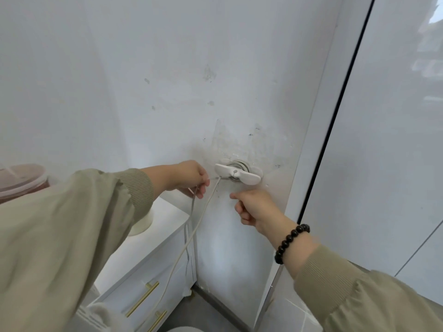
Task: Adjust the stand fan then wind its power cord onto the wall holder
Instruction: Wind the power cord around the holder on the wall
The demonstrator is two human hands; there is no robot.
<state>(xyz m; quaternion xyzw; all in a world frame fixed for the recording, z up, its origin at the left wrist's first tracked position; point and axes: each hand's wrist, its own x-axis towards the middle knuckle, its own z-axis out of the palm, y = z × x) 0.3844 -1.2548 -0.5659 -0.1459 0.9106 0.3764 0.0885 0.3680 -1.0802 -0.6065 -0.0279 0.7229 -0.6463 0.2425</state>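
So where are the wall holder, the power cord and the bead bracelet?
wall holder [248, 176]: head view, on its white front bar.
power cord [203, 213]: head view, on its hanging stretch.
bead bracelet [288, 238]: head view, on a dark bead.

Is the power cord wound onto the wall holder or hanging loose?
Partly: turns circle the wall holder; the rest of the power cord hangs from the left hand.

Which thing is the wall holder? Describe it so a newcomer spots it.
Find the scuffed white wall left of the black strip. Low on it, just right of the left hand and above the right hand, sits the wall holder: a white propeller-shaped bar over a round spool, the wall's only fitting, power cord leading off it.
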